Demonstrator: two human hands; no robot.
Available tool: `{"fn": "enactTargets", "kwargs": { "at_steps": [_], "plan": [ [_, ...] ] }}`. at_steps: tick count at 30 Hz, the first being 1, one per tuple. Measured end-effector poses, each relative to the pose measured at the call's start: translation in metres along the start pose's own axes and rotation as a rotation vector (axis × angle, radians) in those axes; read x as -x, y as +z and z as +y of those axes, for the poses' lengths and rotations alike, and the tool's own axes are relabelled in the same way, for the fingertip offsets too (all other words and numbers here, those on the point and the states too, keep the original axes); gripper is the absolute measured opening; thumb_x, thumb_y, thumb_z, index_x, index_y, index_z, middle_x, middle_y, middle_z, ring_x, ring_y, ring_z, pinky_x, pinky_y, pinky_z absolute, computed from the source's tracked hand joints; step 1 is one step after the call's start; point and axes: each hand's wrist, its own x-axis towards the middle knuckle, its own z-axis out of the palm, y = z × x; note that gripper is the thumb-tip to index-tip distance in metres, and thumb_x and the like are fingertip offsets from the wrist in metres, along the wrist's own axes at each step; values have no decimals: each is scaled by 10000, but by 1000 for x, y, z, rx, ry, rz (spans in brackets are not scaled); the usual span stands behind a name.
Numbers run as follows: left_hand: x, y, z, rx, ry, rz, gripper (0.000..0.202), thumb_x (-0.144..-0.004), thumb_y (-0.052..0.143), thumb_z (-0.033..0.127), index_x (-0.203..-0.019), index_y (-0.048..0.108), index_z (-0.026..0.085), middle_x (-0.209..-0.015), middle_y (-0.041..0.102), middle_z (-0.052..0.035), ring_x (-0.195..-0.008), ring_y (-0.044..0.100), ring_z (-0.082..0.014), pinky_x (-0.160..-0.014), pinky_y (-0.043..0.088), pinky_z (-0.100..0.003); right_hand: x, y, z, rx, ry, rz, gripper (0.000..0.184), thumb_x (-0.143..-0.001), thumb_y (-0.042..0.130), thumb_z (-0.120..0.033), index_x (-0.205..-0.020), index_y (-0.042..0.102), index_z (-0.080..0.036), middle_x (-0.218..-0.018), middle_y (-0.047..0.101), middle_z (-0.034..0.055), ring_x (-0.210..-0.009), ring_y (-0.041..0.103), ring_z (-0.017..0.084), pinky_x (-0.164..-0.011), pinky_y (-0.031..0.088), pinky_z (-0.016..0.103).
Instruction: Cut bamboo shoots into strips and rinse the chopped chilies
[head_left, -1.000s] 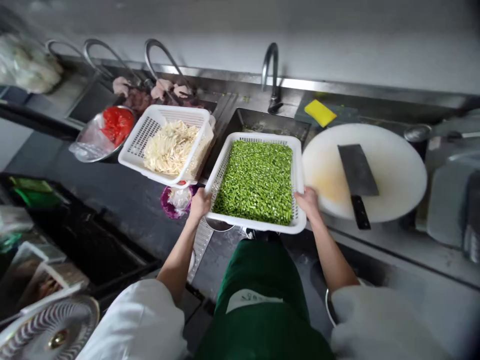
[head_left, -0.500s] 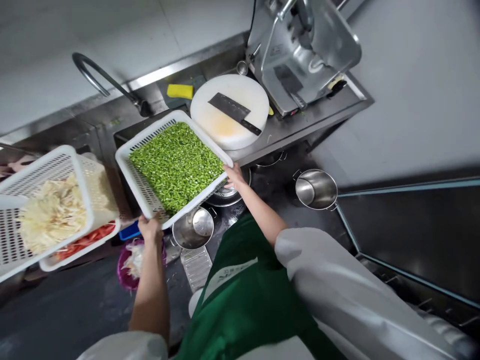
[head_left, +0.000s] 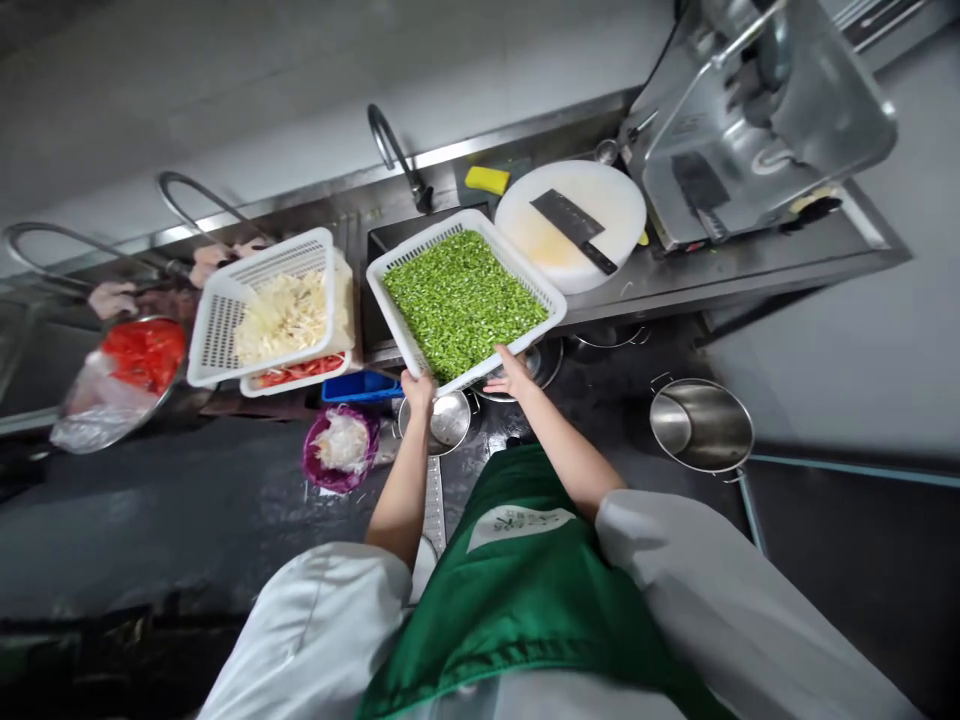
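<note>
A white plastic basket (head_left: 480, 226) full of chopped green vegetables (head_left: 461, 302) rests over the sink edge, tilted a little. My left hand (head_left: 418, 387) grips its near left corner. My right hand (head_left: 508, 374) lies along the near rim with its fingers stretched under and against the edge. A round white cutting board (head_left: 611, 200) with a cleaver (head_left: 574, 229) lies just right of the basket.
Left of it a white basket of pale shreds (head_left: 281, 312) is stacked on a basket of red pieces. A metal bowl with red slices (head_left: 142, 352), a purple bowl (head_left: 341, 450), a steel pot (head_left: 701, 425), a yellow sponge (head_left: 487, 180) and a slicing machine (head_left: 757, 110) surround the spot.
The view swung back left and pulled away. The green basket stays held at the sink edge; my right hand has shifted from the far right side to the near rim, closer to my left.
</note>
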Motion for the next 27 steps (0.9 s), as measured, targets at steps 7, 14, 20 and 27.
{"fn": "enactTargets", "kwargs": {
  "at_steps": [7, 14, 20, 27],
  "plan": [
    [11, 16, -2, 21, -8, -5, 264, -952, 555, 228, -1198, 600, 142, -1133, 749, -135, -1012, 729, -199, -876, 564, -277, -12, 0, -13, -12, -95, 87, 468, -968, 714, -364, -1398, 565, -256, -1239, 716, 60, -1055, 736, 198, -895, 693, 412],
    [13, 17, -2, 36, -9, -12, 142, -969, 583, 210, -1103, 581, 165, -1072, 717, -119, -981, 703, -217, -882, 541, -292, -13, -8, -21, 89, -104, 141, 659, -1105, 412, -647, -1502, 550, -140, -1436, 663, 199, -1211, 735, 250, -875, 684, 354],
    [29, 17, -9, 100, -10, 57, 143, -936, 616, 116, -938, 529, 229, -889, 643, -25, -877, 637, -195, -875, 517, -314, -12, -19, -13, 33, -154, 214, 690, -1149, 230, -606, -1467, 565, -93, -1364, 707, 229, -1168, 771, 246, -943, 680, 378],
    [24, 18, -6, 192, 10, 107, 316, -893, 652, 36, -822, 459, 276, -793, 575, 5, -758, 579, -173, -773, 479, -297, -46, -36, -5, -57, -270, 204, 407, -1130, 385, -472, -1006, 630, -171, -889, 744, 97, -1038, 797, 226, -996, 674, 427]
  ]
}}
